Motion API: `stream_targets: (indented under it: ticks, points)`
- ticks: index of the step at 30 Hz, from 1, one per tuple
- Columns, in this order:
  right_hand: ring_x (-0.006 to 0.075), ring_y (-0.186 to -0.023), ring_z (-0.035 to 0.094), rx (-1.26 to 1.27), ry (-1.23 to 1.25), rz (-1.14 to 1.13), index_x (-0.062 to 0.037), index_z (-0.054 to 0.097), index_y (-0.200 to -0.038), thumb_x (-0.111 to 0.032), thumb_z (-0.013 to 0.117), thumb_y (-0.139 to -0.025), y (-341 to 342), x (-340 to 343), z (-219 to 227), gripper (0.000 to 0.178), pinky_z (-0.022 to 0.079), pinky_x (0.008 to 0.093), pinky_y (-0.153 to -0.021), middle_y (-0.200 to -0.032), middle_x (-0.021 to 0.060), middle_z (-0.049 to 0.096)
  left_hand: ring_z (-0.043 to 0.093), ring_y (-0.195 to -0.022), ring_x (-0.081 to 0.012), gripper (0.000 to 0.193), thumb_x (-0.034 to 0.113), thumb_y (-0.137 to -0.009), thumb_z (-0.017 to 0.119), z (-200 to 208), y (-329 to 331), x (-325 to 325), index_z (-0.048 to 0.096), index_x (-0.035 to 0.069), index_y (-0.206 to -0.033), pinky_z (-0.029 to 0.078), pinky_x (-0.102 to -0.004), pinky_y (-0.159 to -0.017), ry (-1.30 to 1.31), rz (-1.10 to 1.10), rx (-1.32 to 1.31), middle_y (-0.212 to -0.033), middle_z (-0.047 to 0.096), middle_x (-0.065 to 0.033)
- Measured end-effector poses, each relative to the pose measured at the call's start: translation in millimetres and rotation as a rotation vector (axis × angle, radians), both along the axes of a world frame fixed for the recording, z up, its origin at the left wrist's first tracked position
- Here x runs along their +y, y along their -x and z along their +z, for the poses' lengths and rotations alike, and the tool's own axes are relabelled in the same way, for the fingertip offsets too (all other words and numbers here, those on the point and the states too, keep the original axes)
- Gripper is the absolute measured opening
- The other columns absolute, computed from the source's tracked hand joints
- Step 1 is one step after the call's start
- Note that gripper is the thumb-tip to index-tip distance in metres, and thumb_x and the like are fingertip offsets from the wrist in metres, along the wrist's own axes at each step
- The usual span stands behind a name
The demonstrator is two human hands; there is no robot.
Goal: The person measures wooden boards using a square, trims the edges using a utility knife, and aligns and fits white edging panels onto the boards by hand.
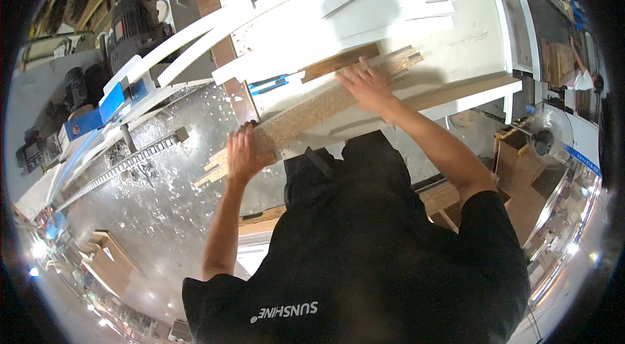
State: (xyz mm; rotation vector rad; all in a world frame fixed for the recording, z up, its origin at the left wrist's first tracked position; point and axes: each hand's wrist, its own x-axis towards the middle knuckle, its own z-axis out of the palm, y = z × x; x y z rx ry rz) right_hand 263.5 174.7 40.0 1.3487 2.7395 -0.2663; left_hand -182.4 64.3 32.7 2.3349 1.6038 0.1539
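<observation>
A bundle of long chipboard strips [312, 111] lies slantwise across the near side of the white workbench, its uneven ends sticking out past the left edge. My left hand [243, 152] is wrapped round the strips near that end. Farther along, my right hand [366, 87] rests on top of them with its fingers spread. Just beyond the strips are a brown wooden board [338, 63] and a blue-handled tool [268, 85], whose kind I cannot make out. The underside of the strips is hidden.
White panels and strips [377, 9] are piled on the far part of the workbench [472, 38]. Long white strips [189, 38] reach out leftward. A thick board [456, 93] lies along the near right edge. A fan [545, 137] stands at right; scraps litter the floor [176, 181].
</observation>
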Motion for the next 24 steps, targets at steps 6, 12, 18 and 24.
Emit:
stream_targets:
  ticks: [6, 12, 18, 24]
  points:
    - [0.0354, -0.145, 0.054, 0.009, 0.321, -0.086, -0.0046, 0.059, -0.146, -0.011, 0.074, -0.090, -6.3, 6.4, 9.8, 0.059, 0.042, 0.0520, -0.124, -0.152, 0.0147, 0.059, 0.062, -0.124, -0.0388, 0.091, 0.042, -0.075, 0.095, -13.9, 2.1, 15.8, 0.055, 0.001, -0.145, 0.042, -0.0559, -0.119, 0.069, 0.023, 0.055, -0.129, 0.067, -0.0151]
    - [0.0368, -0.146, 0.052, -0.014, 0.284, -0.189, -0.0057, 0.056, -0.151, -0.010, 0.074, -0.091, -26.2, -9.0, 0.3, 0.063, 0.041, 0.0524, -0.126, -0.155, 0.0151, 0.057, 0.062, -0.123, -0.0418, 0.065, 0.041, -0.086, 0.088, 39.3, -62.0, 109.7, 0.065, 0.003, -0.133, 0.043, -0.0548, -0.114, -0.057, -0.160, -0.068, -0.131, 0.066, -0.0195]
    - [0.0384, -0.152, 0.046, 0.002, 0.163, -0.269, -0.0079, 0.053, -0.158, -0.021, 0.081, -0.090, -15.4, -14.6, 10.6, 0.075, 0.031, 0.0551, -0.132, -0.159, 0.0160, 0.053, 0.065, -0.124, -0.0397, 0.062, 0.049, -0.099, 0.075, 7.5, -162.9, 276.5, 0.068, 0.000, -0.136, 0.048, -0.0518, -0.108, -0.190, 0.036, -0.094, -0.132, 0.072, -0.0212]
    - [0.0401, -0.148, 0.050, 0.389, 0.201, -0.558, -0.0110, 0.061, -0.150, -0.028, 0.084, -0.090, -50.8, -35.6, 45.4, 0.066, 0.037, 0.0548, -0.127, -0.154, 0.0174, 0.058, 0.063, -0.134, -0.0349, 0.071, 0.056, -0.096, 0.076, -17.3, -201.4, 325.6, 0.068, 0.001, -0.139, 0.046, -0.0515, -0.115, 0.024, -0.145, 0.097, -0.141, 0.069, -0.0198]
